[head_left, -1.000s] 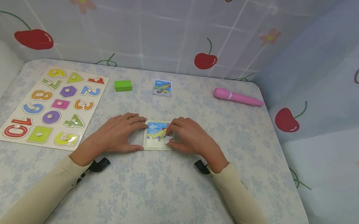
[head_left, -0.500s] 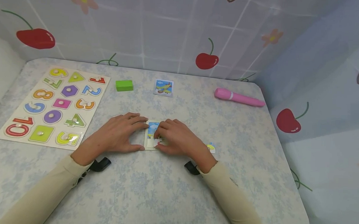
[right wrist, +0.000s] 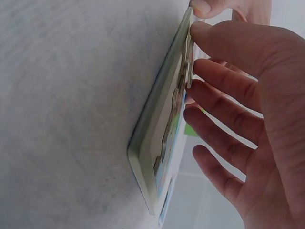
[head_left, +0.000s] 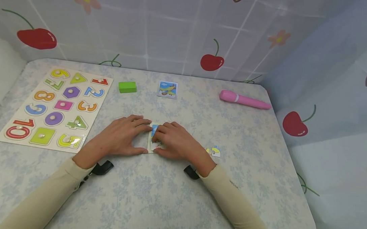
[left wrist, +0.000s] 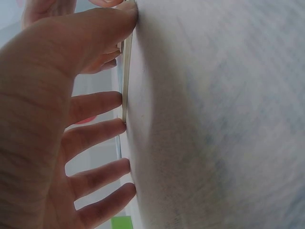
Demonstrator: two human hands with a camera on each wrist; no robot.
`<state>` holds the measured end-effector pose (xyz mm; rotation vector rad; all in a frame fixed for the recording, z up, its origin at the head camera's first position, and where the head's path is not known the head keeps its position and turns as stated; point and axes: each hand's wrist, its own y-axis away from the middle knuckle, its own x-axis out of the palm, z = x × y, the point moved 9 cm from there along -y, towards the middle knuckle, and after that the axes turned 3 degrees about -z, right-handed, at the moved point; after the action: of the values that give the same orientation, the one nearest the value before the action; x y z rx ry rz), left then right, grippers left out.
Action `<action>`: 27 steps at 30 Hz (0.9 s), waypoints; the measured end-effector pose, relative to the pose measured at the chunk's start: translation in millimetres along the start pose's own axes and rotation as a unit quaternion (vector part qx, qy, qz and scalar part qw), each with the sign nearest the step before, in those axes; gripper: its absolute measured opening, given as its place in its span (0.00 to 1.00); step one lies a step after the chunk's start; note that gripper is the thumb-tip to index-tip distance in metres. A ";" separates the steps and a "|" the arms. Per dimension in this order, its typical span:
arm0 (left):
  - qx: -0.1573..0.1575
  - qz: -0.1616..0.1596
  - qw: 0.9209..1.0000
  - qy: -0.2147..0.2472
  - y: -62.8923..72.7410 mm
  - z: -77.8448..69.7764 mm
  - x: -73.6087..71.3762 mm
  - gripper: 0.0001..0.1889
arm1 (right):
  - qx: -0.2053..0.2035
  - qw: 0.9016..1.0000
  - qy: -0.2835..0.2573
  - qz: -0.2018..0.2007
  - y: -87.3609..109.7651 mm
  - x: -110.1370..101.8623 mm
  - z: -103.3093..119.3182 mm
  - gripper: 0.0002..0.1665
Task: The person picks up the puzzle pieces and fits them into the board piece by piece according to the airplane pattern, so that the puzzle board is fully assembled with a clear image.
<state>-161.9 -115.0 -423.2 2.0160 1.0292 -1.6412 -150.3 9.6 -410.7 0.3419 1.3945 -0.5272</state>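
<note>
A small jigsaw board (head_left: 149,142) with a raised pale rim lies on the table, mostly covered by my hands in the head view. My left hand (head_left: 120,136) has its fingers spread, and its fingertips and thumb rest along the board's left edge. Over the board's lower left, my right hand (head_left: 178,141) pinches a jigsaw piece (right wrist: 189,71) between thumb and fingertips; the right wrist view shows it at the board's surface. Fitted pieces with a blue and yellow picture (right wrist: 172,129) fill the upper part of the board. Loose jigsaw pieces (head_left: 216,151) lie right of my right wrist.
A number-and-shape peg board (head_left: 62,105) lies at the left. Behind my hands are a green block (head_left: 127,87) and an airplane picture card (head_left: 168,89). A pink pen-shaped object (head_left: 245,99) lies at the back right. A cherry-print curtain (head_left: 168,33) hangs behind the table.
My right hand has moved left across the board with the jigsaw piece, toward my left hand. This uncovers loose pieces at the right. My left hand stays in place.
</note>
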 end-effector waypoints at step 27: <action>-0.005 0.005 1.000 0.000 -0.1 -0.2 -0.1 0.42 | 0.006 1.000 -0.005 0.008 0.6 3.7 0.8 0.12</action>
<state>-161.9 -114.8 -423.1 2.0112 1.0232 -1.6291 -149.0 9.1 -414.2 0.3585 1.3796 -0.5237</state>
